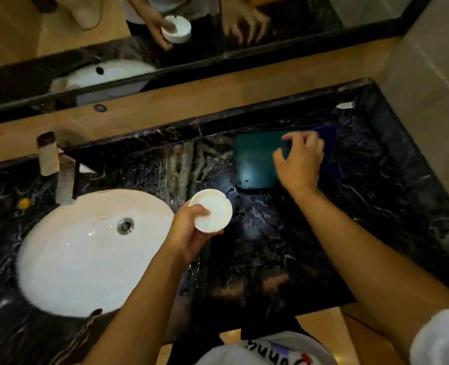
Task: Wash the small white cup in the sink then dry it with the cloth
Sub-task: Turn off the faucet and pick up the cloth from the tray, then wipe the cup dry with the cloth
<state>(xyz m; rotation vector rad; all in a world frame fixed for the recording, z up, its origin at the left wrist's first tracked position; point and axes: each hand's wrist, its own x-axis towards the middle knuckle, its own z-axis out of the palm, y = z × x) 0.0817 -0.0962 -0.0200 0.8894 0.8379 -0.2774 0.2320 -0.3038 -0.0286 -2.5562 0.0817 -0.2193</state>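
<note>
- The small white cup (210, 209) sits in the left hand (189, 230), held off the bench just past the sink's rim at about 3 o'clock from the drain; the left fingers (201, 210) curl over its near edge and the thumb props it from below, so the grip is closed on the cup.
- The cup's rim has small notches and its mouth tilts up toward the camera; whether it is wet cannot be told for sure, though drops lie on the bench close by.
- Judged from this, washing looks finished and the drying step is starting: the cup is out of the sink (86, 248) and the other hand is going for the cloth.
- The right hand (301, 160) is at 1 o'clock from the cup, well apart, fingers (295, 137) spread wide and bent down over the blue cloth (330, 154), touching or nearly so; no pinch is closed yet.
- The next move calls for gathering a fold of cloth and bringing it to the cup.
- The cloth lies partly over the right side of a dark green tray (255, 162), which could shift with it.
- The dark marble bench (270, 246) between the hands is bare but wet, so nothing blocks the path.
- The faucet (65, 177) stands at 11 o'clock of the sink, out of the way; a mirror (165, 35) runs behind.
</note>
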